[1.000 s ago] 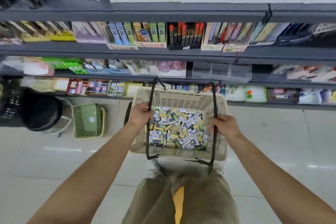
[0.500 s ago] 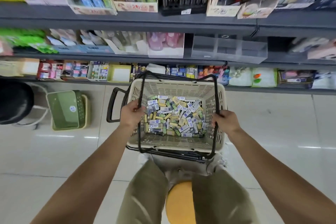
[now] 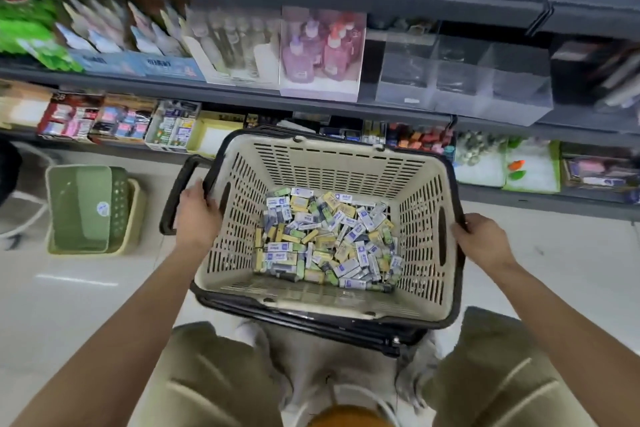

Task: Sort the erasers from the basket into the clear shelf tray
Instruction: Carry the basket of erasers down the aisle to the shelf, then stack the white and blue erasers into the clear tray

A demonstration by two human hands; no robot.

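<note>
The beige basket [image 3: 329, 163] now fills the middle of the frame, larger and lower than a second ago. Its black handles [image 3: 173, 198], which then stood up over the load, have dropped outside the rim. The left hand [image 3: 197, 215] grips the rim at centre left and the right hand [image 3: 485, 239] grips it at centre right, fingers curled over the edge. Neither hand holds an eraser.

The erasers [image 3: 325, 246] lie in a loose heap on the basket floor, a jumble of blue-white, yellow and green wrappers. They are all still inside, so sorting has not begun.

The view has also closed in on the shelving. The clear shelf tray [image 3: 460, 80] sits at upper right on the middle shelf, beside a box of pink bottles [image 3: 322, 52]. Its compartments look bare, though glare makes that hard to confirm.

With the handles down and the person's knees either side at the bottom of the frame, the basket appears to be settling into a working spot below the tray — probably so that one hand can let go and start picking. A green basket [image 3: 86, 208] stands on the floor at left, well apart.
</note>
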